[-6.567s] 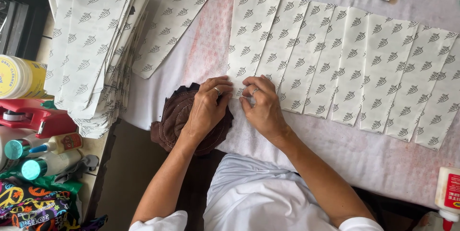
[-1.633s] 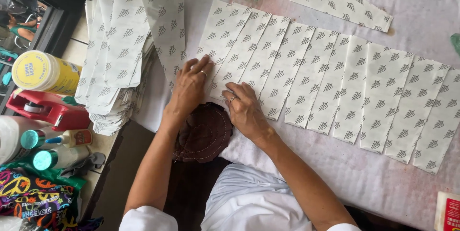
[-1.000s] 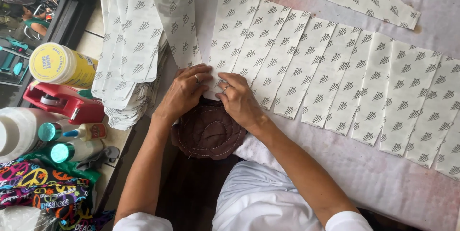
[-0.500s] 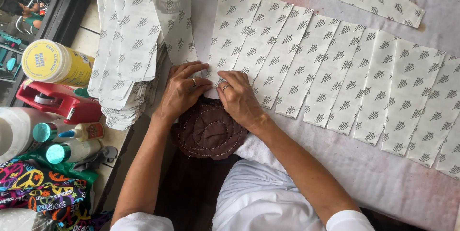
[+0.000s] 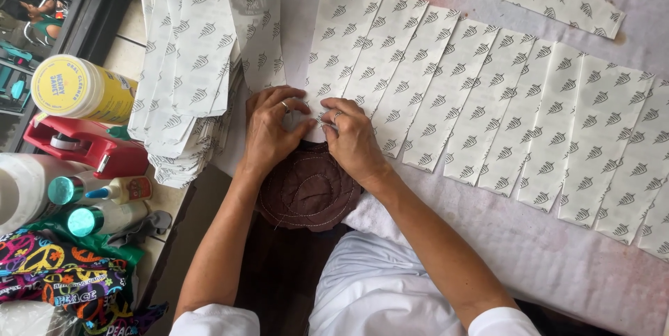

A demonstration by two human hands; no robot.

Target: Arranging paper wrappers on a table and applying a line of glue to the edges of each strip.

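Both hands pinch the near end of a leaf-printed paper strip (image 5: 333, 64), left hand (image 5: 270, 130) at 9 o'clock of the right hand (image 5: 352, 139), the strip's long axis running toward 12 to 1 o'clock across the bench (image 5: 571, 266), above a brown quilted piece (image 5: 306, 193).

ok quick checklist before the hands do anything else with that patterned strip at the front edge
1. Both hands on the work: ok. Left hand and right hand meet at the lower end of the leftmost patterned strip.
2. Grip on that strip's end: cannot tell; the fingertips hide it.
3. Row of strips lying flat, side by side on the light table cover: ok.
4. Brown stitched piece sits just below the hands, at the table edge: ok.
5. Stack of spare strips within the left hand's reach: ok, probably.
6. Red tape dispenser and glue bottle clear of the strips: ok.
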